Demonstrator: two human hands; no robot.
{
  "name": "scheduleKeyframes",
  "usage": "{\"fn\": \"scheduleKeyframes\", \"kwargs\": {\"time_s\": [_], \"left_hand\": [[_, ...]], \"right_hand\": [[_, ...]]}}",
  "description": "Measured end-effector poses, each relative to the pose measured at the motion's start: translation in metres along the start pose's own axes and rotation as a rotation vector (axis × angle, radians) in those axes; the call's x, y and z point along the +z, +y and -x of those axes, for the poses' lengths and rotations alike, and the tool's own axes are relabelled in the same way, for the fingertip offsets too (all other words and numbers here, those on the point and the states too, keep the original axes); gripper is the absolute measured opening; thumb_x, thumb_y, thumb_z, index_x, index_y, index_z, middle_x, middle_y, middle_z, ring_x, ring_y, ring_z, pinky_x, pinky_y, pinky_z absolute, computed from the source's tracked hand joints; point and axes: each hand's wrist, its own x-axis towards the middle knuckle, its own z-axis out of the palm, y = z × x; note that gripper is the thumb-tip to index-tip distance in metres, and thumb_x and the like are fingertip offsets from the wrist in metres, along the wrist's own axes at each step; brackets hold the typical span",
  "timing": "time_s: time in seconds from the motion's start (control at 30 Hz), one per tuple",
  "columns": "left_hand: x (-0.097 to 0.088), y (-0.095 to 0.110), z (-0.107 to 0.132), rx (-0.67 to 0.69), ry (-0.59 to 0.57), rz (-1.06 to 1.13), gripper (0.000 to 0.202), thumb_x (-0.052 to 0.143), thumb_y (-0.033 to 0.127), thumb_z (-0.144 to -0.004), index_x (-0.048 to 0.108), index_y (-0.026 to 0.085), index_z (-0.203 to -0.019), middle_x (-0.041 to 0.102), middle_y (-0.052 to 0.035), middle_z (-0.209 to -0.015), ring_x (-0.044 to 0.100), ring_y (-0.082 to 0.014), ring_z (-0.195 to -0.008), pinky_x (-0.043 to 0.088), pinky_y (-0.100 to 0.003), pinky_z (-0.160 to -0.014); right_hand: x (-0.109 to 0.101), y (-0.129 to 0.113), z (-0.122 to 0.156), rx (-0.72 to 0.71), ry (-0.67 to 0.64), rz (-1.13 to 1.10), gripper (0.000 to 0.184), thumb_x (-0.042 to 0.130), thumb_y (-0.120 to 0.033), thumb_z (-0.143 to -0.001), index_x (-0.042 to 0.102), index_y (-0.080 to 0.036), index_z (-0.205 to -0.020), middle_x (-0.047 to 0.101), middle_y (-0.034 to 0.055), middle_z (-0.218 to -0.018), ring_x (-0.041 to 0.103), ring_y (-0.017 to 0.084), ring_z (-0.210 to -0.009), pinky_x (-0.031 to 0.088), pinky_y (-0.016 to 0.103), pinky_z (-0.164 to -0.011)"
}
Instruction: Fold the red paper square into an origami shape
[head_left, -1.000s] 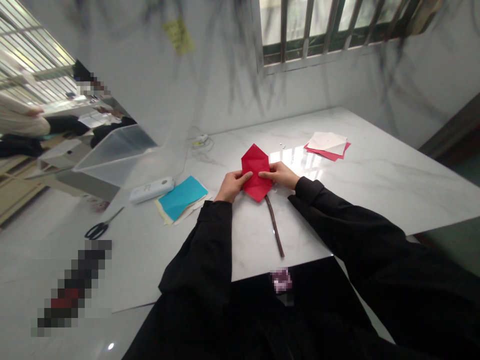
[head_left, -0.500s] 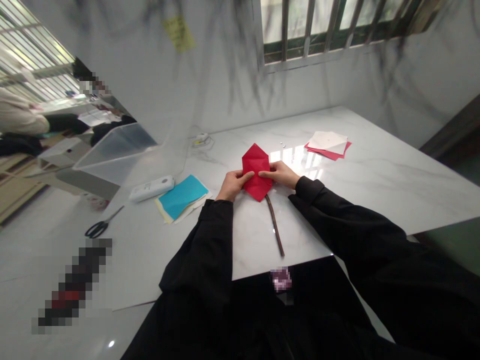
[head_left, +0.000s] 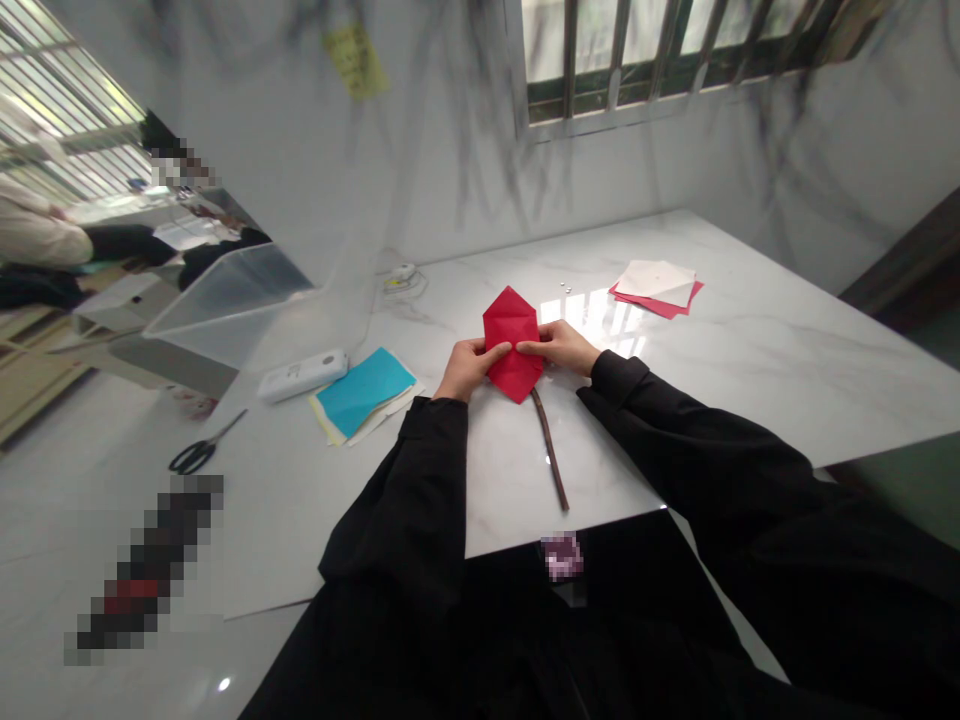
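Observation:
A folded sheet of red paper [head_left: 513, 328], pointed at top and bottom, is held upright above the table. My left hand [head_left: 466, 368] pinches its left edge, thumb lying across the front. On the opposite edge my right hand [head_left: 564, 347] grips it the same way, and the two thumb tips nearly meet at the middle. The fingers behind the paper are hidden. Just below the paper a thin brown stick [head_left: 551, 455] lies on the white marbled table [head_left: 772, 370], its upper end covered by the paper.
Left of my hands lie blue and pale paper sheets [head_left: 366, 392], a white oblong device [head_left: 304, 376] and black-handled scissors [head_left: 196, 455]. White and red sheets [head_left: 656, 285] lie at the back right. A clear plastic bin [head_left: 225, 295] stands far left, with a person [head_left: 45, 225] beyond.
Both hands keep nearly the same hold on the red paper. Only a very slight shift of the whole view shows.

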Motion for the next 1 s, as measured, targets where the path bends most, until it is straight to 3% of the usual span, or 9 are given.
{"fn": "scheduleKeyframes", "kwargs": {"time_s": [0.2, 0.43, 0.8, 1.0], "left_hand": [[0.0004, -0.0003, 0.0, -0.014, 0.002, 0.006, 0.063, 0.096, 0.057, -0.056, 0.08, 0.008, -0.092, 0.079, -0.0122, -0.082, 0.071, -0.0231, -0.075, 0.057, -0.034, -0.073], [0.0034, 0.0039, 0.0021, -0.005, 0.003, -0.003, 0.063, 0.096, 0.056, -0.054, 0.079, 0.008, -0.091, 0.078, -0.0109, -0.082, 0.071, -0.0226, -0.075, 0.056, -0.033, -0.072], [0.0065, 0.0041, 0.0006, 0.018, 0.026, 0.004, 0.064, 0.096, 0.057, -0.053, 0.079, 0.01, -0.092, 0.079, -0.0098, -0.084, 0.071, -0.0225, -0.076, 0.057, -0.033, -0.073], [0.0069, 0.003, 0.0011, 0.018, -0.008, 0.002, 0.065, 0.095, 0.058, -0.055, 0.078, 0.009, -0.095, 0.079, -0.0115, -0.087, 0.073, -0.0259, -0.081, 0.059, -0.037, -0.077]], "right_hand": [[-0.0016, 0.0029, -0.001, -0.004, -0.015, 0.026, 0.041, 0.081, -0.051, -0.078, 0.075, -0.011, -0.086, 0.062, 0.0001, -0.063, 0.039, 0.008, -0.052, 0.025, 0.025, -0.049], [0.0012, -0.0034, 0.002, 0.007, -0.028, -0.017, 0.046, 0.086, -0.051, -0.071, 0.077, -0.01, -0.089, 0.069, 0.0029, -0.071, 0.048, 0.01, -0.058, 0.033, 0.025, -0.053], [0.0016, -0.0019, 0.0021, -0.018, 0.001, 0.07, 0.055, 0.077, -0.065, -0.078, 0.071, -0.011, -0.079, 0.058, -0.0012, -0.061, 0.04, 0.008, -0.055, 0.026, 0.025, -0.051], [0.006, -0.007, 0.0053, 0.016, 0.029, -0.024, 0.042, 0.083, -0.052, -0.078, 0.073, -0.011, -0.082, 0.066, 0.0028, -0.068, 0.048, 0.01, -0.056, 0.034, 0.024, -0.051]]}}
